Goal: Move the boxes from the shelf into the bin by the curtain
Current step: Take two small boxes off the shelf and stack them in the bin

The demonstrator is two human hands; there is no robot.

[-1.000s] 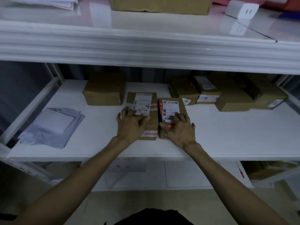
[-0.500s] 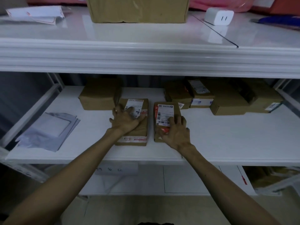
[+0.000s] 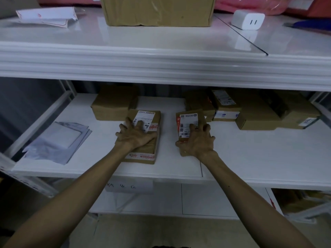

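white shelf (image 3: 250,158) held two small boxes near its front: left hand (image 3: 136,135) gripped the left box (image 3: 155,115), fingers spread and bent over its top, right hand (image 3: 197,140) curled round the right box (image 3: 201,117). plain box (image 3: 112,106) sat just behind the left one, grey mailer bags (image 3: 57,138) lay left, a shadowed box cluster (image 3: 258,113) right, count unclear. labels (image 3: 188,120) were unreadable; upper-shelf carton (image 3: 157,11) was cut off at top.

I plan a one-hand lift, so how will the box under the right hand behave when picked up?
Probably stiff: the right box is cardboard with straight edges. Likely light enough for one hand, since the right hand spans it, fingers curled over its sides. Its glossy label may feel a little slippery.
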